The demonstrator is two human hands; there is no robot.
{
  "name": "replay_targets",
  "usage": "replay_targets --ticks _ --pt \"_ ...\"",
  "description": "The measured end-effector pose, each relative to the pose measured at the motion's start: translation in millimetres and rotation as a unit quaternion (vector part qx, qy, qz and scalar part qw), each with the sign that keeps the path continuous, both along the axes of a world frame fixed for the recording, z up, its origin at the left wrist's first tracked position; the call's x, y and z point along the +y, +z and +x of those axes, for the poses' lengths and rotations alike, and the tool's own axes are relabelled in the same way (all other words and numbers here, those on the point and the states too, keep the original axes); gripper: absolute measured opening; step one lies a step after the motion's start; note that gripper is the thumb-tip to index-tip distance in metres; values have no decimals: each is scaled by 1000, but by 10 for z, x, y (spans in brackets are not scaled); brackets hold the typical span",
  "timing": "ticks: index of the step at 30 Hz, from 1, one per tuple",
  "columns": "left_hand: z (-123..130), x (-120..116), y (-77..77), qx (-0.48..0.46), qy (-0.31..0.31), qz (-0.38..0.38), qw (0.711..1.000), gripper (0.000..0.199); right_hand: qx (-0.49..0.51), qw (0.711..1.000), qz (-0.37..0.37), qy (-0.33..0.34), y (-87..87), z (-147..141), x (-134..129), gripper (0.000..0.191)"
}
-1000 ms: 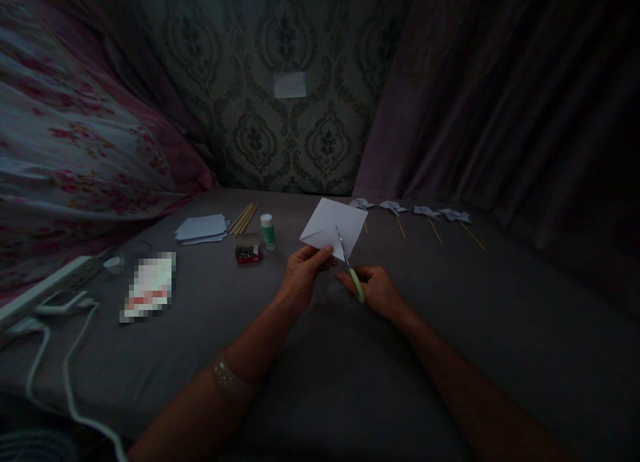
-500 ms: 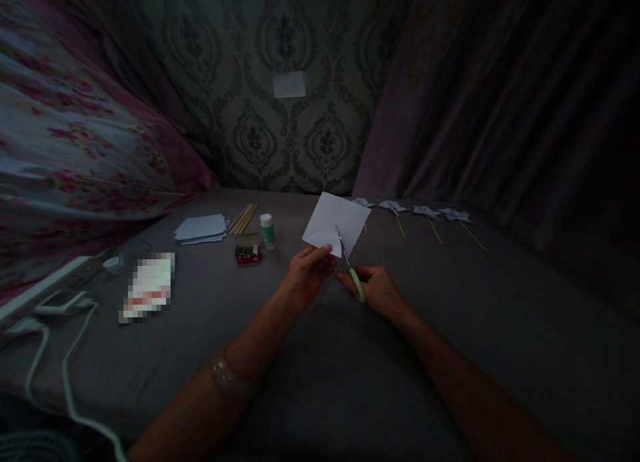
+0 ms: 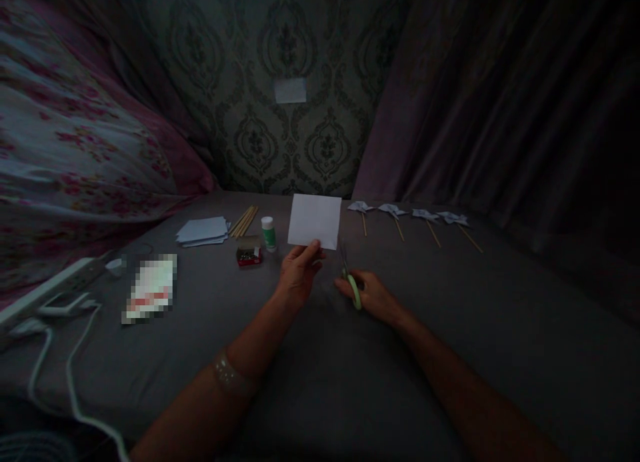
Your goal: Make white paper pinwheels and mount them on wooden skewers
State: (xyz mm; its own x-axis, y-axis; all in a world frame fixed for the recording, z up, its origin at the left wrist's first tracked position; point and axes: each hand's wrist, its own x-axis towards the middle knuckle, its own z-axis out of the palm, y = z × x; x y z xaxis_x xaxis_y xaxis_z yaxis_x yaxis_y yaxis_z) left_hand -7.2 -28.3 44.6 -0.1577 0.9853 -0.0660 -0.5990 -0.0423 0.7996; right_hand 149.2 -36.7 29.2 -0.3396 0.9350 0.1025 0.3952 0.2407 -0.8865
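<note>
A square white paper (image 3: pixel 315 221) is pinched at its lower edge by my left hand (image 3: pixel 300 272), thumb in front. My right hand (image 3: pixel 373 295) holds scissors with pale green handles (image 3: pixel 355 291). Their blades point up, just beside the paper's lower right corner and apart from it. Beyond my left hand stand a green and white glue bottle (image 3: pixel 269 235) and a small red box (image 3: pixel 249 255) of little metal pieces. Several paper pinwheels on sticks (image 3: pixel 395 212) lie at the back right.
A stack of white paper (image 3: pixel 203 231) and a bundle of wooden sticks (image 3: pixel 244 222) lie at the back left. Nearer on the left are a blurred packet (image 3: pixel 150 289), a small white cup (image 3: pixel 115 268), and a power strip (image 3: pixel 50 292) with white cables.
The paper has moved left, off the scissor blades, and turned so that its edges are nearly level. My right hand with the scissors has shifted slightly down.
</note>
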Motion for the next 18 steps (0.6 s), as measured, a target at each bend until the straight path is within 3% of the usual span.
replay_targets --ticks 5,8,10,12,14,16,18 --pt "-18 92 -111 68 -24 -36 997 31 51 985 -9 -165 30 62 194 54" --pt "-49 133 -208 202 -58 -89 974 26 -66 973 -19 -223 89 210 295 56" --pt "-104 144 -248 304 -87 -98 944 26 -195 947 -12 -256 138 315 291 55" --pt "-170 157 -246 398 -89 -94 908 27 -327 902 27 -281 179 388 244 46" --pt "-199 178 -195 523 -63 -78 846 30 -463 849 84 -239 203 414 198 32" --pt "-144 184 -99 617 23 -39 786 29 -489 841 72 -220 208 398 180 30" --pt "20 132 33 635 63 62 767 21 -498 843 68 -190 198 352 184 37"
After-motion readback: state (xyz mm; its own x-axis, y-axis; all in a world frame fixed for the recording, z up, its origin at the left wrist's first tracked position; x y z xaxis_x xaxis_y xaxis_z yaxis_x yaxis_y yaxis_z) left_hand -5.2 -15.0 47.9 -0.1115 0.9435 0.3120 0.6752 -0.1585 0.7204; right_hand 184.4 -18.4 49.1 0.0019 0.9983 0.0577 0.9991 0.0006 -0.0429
